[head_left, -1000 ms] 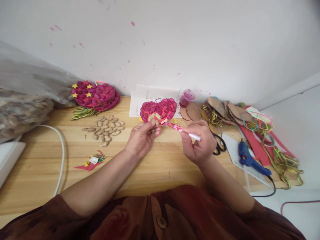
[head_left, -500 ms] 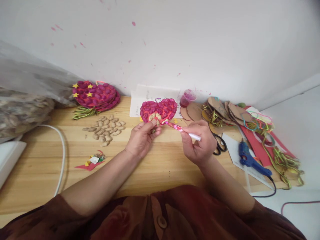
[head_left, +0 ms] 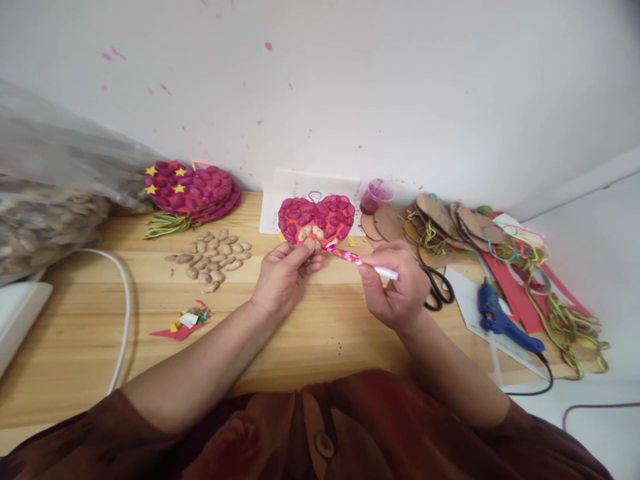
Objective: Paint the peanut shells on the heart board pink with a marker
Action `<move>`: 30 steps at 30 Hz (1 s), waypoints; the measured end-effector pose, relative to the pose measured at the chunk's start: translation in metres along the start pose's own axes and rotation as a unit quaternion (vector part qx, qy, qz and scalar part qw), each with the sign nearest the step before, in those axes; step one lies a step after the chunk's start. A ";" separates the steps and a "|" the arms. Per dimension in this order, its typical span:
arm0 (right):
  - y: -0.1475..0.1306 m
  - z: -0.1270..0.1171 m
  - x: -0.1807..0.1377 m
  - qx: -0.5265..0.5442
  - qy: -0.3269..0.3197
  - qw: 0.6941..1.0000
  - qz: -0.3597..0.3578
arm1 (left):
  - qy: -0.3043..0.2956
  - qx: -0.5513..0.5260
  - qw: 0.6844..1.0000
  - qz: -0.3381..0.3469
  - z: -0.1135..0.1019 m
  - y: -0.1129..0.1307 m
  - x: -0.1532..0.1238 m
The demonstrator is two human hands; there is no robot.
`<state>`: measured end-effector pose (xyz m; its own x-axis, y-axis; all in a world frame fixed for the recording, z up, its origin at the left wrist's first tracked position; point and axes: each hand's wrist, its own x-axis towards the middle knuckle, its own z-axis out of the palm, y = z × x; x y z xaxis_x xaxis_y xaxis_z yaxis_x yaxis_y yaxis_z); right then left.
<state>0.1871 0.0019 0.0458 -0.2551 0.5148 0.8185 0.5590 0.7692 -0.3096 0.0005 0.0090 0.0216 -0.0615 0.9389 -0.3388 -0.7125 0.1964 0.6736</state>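
Note:
My left hand is closed on the lower edge of a heart-shaped peanut craft, thumb on its front. Most of its glued peanuts are painted magenta; a few unpainted tan peanuts show near the bottom, partly hidden by my thumb. My right hand grips a paintbrush with a white handle end and pink-stained shaft. Its magenta tip touches or nearly touches the heart's lower edge. Behind to the right stands a clear plastic cup with magenta paint.
Loose peanuts lie on the left of the wooden table, by finished magenta crafts and a peanut bag. Rightward are scissors, cardboard pieces, a blue glue gun with cord, and yarn.
My right hand and the paintbrush have shifted slightly left, bringing the tip nearer my left thumb. The heart has tilted a little in my left hand.

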 end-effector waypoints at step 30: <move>-0.004 0.000 0.003 -0.041 -0.001 0.999 -0.001 | 0.020 0.066 0.997 0.031 0.002 -0.002 -0.003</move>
<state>0.1835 0.0004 0.0496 -0.2580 0.5134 0.8184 0.6213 0.7369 -0.2664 0.0035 0.0060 0.0226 -0.1323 0.9387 -0.3183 -0.6089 0.1764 0.7734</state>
